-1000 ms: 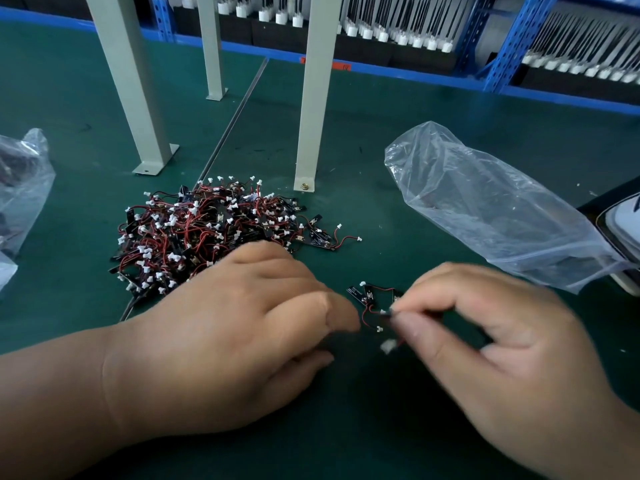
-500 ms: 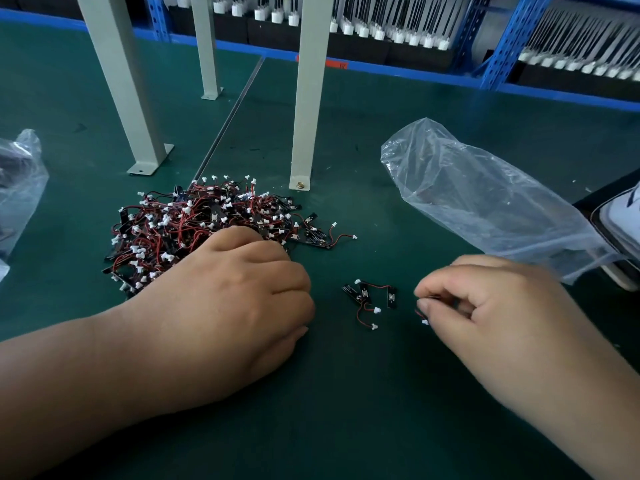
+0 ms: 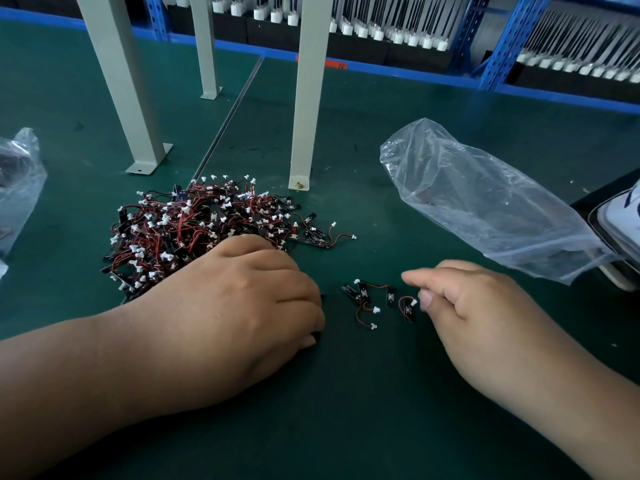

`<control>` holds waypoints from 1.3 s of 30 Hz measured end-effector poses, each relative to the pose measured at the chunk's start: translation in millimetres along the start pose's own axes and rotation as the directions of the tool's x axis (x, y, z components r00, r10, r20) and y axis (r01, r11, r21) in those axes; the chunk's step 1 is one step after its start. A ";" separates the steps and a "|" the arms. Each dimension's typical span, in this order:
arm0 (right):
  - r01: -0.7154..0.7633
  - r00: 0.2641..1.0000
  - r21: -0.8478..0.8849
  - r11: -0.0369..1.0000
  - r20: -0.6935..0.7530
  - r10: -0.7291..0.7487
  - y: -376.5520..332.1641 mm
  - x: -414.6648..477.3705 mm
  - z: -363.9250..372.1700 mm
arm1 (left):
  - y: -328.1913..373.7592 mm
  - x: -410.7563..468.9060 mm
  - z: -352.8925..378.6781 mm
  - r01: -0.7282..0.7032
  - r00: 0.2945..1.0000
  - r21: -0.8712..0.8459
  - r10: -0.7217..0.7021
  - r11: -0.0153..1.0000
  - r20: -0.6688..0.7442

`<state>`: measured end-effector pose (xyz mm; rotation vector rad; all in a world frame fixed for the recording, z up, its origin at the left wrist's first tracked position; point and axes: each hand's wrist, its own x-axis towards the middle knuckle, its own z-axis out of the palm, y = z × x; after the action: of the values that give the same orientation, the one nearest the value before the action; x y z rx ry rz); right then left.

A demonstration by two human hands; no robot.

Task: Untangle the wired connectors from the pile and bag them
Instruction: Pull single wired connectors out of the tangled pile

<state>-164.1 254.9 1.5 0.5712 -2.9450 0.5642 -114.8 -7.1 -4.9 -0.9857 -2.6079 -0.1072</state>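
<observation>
A tangled pile of wired connectors (image 3: 194,230), small black boards with red wires and white plugs, lies on the green mat (image 3: 363,410). My left hand (image 3: 242,306) rests knuckles up at the pile's near edge. Its fingers are curled under, and a dark piece pokes out at the fingertips. A few separated connectors (image 3: 374,299) lie between my hands. My right hand (image 3: 485,313) hovers just right of them, forefinger stretched out, thumb tip beside a white plug, holding nothing. An empty-looking clear plastic bag (image 3: 485,209) lies at the right.
Three grey metal posts (image 3: 304,116) stand behind the pile. Another plastic bag (image 3: 17,188) lies at the left edge. A black and white object (image 3: 620,220) sits at the right edge under the bag's end. Blue shelving (image 3: 502,46) runs along the back.
My right hand pulled a connector free, carried it right, then let it drop beside the separated ones. My left hand drew back toward the pile.
</observation>
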 end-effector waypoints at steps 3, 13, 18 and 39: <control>-0.013 1.000 0.010 1.000 0.003 0.013 2.0 -0.8 0.0 | -0.1 -0.4 -0.9 0.038 0.999 0.003 -0.038 0.999 0.031; 0.103 0.993 0.066 0.993 0.052 -0.106 -10.1 -11.9 -8.6 | 0.6 -0.9 -2.0 0.138 0.990 0.015 -0.138 0.990 0.037; 0.078 0.995 -0.016 0.997 0.060 -0.077 -3.0 -5.0 -2.2 | -0.5 -0.5 -1.2 0.116 0.992 -0.012 -0.115 0.993 0.060; 0.153 0.988 0.170 0.973 -0.009 -0.154 -8.5 6.6 9.1 | -0.6 1.2 0.0 0.072 0.995 -0.024 -0.070 0.997 0.077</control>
<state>-167.2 241.9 -3.0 0.8100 -2.8401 0.8023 -116.0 -6.8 -4.5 -0.9239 -2.7181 -0.1254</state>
